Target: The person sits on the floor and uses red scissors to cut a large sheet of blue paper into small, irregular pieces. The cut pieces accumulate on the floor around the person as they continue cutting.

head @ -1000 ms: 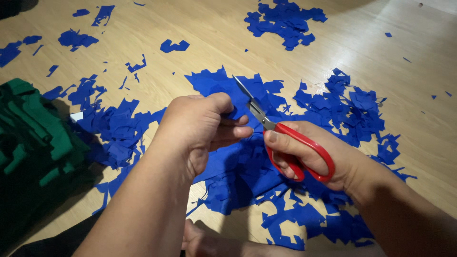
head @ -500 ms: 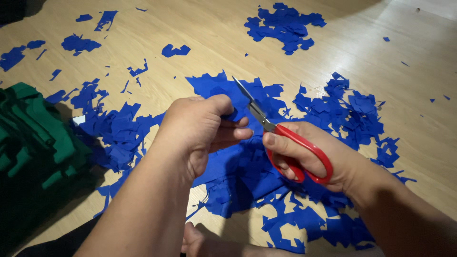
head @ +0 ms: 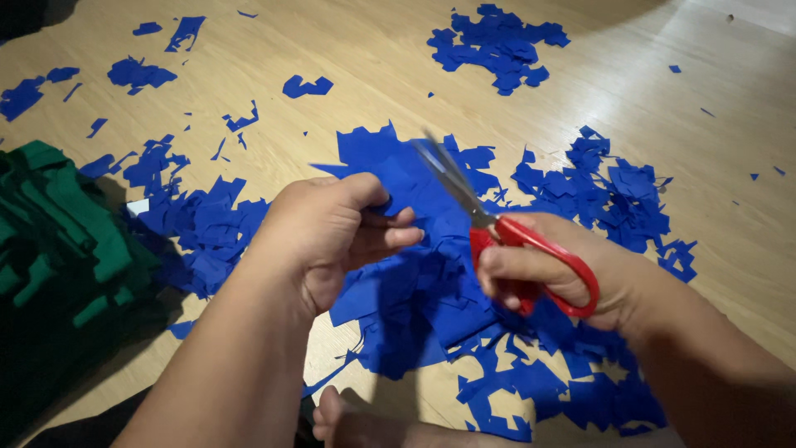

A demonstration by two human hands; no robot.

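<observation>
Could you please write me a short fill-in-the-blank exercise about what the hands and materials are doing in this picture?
1. The right hand holds scissors with ____ handles.
2. The left hand grips a sheet of ____ paper.
3. The pile at the left edge is ____ in colour.
4. The scraps lie on a ____ floor.

Missing words: red; blue; green; wooden
</observation>
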